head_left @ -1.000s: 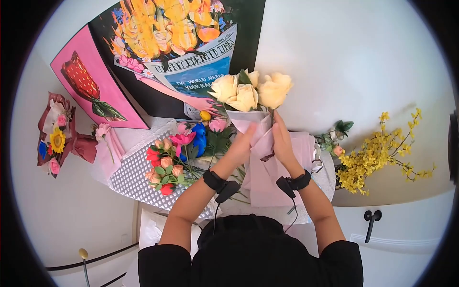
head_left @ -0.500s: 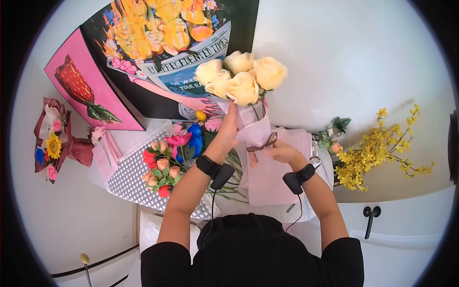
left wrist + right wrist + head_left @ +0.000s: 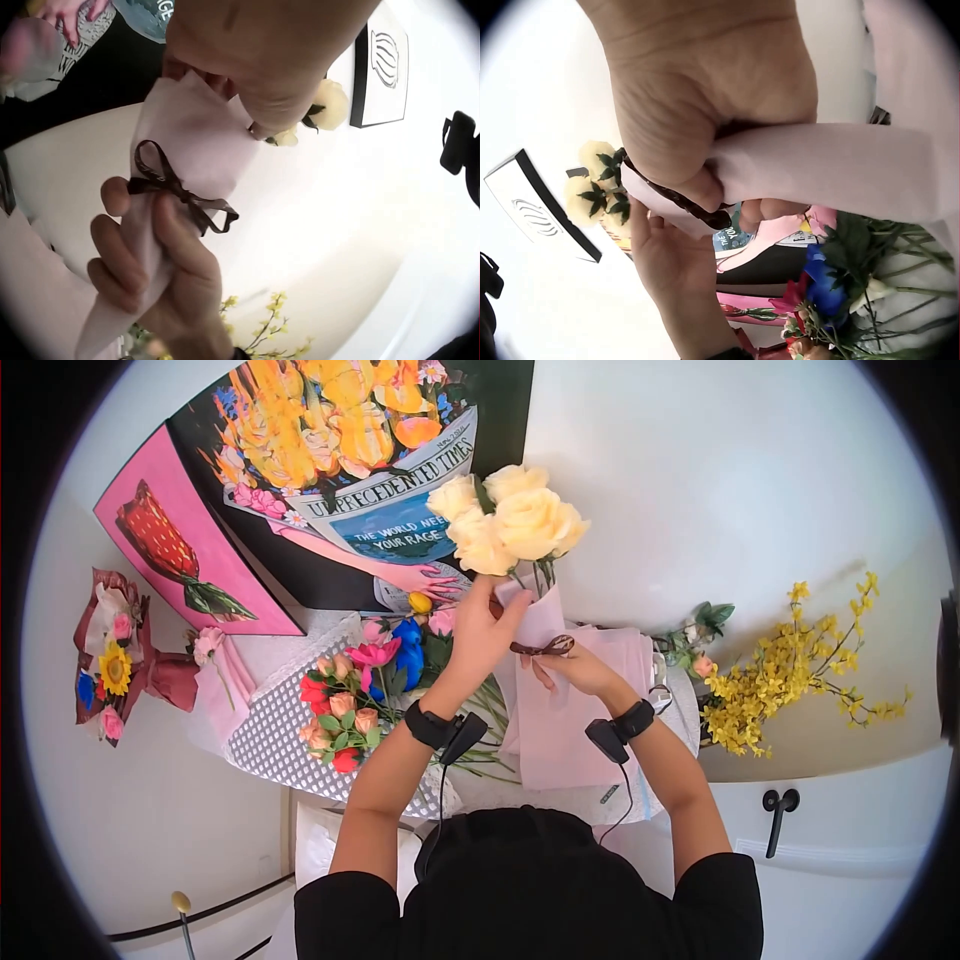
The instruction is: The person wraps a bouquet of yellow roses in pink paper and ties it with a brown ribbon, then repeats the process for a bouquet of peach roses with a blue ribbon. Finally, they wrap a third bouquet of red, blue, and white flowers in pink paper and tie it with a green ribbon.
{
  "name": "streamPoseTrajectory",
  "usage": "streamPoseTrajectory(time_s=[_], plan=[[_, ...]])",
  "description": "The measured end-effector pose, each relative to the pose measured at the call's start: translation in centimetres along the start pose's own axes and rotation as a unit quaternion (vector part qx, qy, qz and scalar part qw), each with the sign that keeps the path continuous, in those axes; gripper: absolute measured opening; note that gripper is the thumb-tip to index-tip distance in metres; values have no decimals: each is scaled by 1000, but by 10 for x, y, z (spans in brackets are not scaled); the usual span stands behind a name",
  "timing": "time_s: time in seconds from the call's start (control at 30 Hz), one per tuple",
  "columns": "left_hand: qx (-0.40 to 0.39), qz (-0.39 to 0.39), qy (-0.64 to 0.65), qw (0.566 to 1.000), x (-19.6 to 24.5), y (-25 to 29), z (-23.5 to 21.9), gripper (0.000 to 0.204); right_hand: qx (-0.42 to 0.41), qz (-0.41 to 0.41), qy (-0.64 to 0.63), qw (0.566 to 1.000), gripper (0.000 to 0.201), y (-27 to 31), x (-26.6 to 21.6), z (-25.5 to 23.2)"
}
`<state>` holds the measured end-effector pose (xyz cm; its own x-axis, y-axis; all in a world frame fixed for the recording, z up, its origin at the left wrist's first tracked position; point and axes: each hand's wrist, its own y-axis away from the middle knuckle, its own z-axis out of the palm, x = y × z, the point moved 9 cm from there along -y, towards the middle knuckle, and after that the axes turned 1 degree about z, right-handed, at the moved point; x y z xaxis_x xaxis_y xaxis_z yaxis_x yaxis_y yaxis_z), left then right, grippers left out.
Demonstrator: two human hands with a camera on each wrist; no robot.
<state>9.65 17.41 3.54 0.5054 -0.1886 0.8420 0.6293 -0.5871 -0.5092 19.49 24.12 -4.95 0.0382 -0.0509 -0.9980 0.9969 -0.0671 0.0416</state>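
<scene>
The right hand (image 3: pixel 184 277) grips the pink wrap (image 3: pixel 191 124) at and below its dark ribbon bow (image 3: pixel 182 193). The left hand (image 3: pixel 262 56) holds the upper edge, cream roses (image 3: pixel 328 106) beside it; yellow blossoms (image 3: pixel 274 326) show lower down.

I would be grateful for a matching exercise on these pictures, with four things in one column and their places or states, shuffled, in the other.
1. cream roses
2. dark ribbon
3. sunflower
4. right hand

A. among blooms in dark red wrapping
B. curled round the wrapped stem end
C. tied in a bow
D. rising from the open top of the pink wrapping

Pairs: 1-D, 2-C, 3-A, 4-B
</scene>
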Motion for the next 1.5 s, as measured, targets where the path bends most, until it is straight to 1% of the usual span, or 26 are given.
streamPoseTrajectory(time_s=[0.03,0.07,0.1,0.17,0.23,0.3,0.33,0.4,0.53,0.57,0.6,0.67,0.73,0.77,0.83,0.9,0.97,1.13,1.17,1.23,1.27,1.3,1.33,1.37,1.43,1.5], plan=[[-53,-68,38,996,-18,2,10,24,-2,-1,1,1000,14,0,-1,2],[-52,-67,37,996,-24,6,12,24,57,30,32,997,13,3,4,-6],[-35,-39,73,996,-25,14,12,22,117,62,61,989,14,6,10,-15],[-20,-12,108,994,-28,24,11,20,118,56,28,991,15,8,17,-23],[2,15,255,967,-27,29,7,14,119,49,-3,992,16,8,27,-30],[17,44,256,966,-21,34,3,11,66,19,-154,986,17,8,35,-21],[32,72,258,963,-13,37,-1,8,65,19,-155,986,17,8,34,-19],[29,80,239,967,-3,44,1,7,114,11,-122,986,12,8,30,-22],[-2,62,211,976,13,40,14,6,131,26,-29,991,10,4,16,-15],[0,61,211,976,16,39,14,6,121,77,8,990,12,4,16,-9],[6,35,196,980,15,35,15,6,111,127,45,985,14,4,19,-6],[14,9,182,983,11,28,15,6,99,122,31,987,16,0,30,-4],[25,85,49,995,22,18,13,11,88,117,16,989,18,-1,31,2],[26,84,49,995,20,11,11,11,71,119,10,990,17,0,29,9],[35,227,-189,955,43,10,11,15,52,122,3,991,16,1,27,17],[60,252,-208,943,40,15,8,18,3,80,-50,996,13,-1,19,27],[83,278,-226,930,32,22,4,21,4,96,-54,994,12,1,17,27],[156,178,-78,968,3,33,-37,59,-18,122,-129,984,12,5,35,24],[155,179,-78,968,6,36,-36,59,-17,128,-147,981,13,5,37,23],[124,27,88,988,-19,36,-28,67,-17,135,-165,977,14,5,39,21],[125,27,88,988,-24,37,-28,67,-25,134,-169,976,14,5,38,23],[27,-73,249,965,-50,38,-6,65,-34,135,-174,975,15,4,38,25],[-71,-172,399,898,-58,44,17,63,-36,136,-174,975,15,3,39,25],[-67,-173,398,898,-58,44,15,63,-51,144,-166,974,16,2,41,26],[-105,-248,397,877,-62,47,23,60,-68,152,-156,974,18,0,44,23],[-91,-263,419,864,-55,45,17,54,-102,137,24,985,21,-1,49,17]])
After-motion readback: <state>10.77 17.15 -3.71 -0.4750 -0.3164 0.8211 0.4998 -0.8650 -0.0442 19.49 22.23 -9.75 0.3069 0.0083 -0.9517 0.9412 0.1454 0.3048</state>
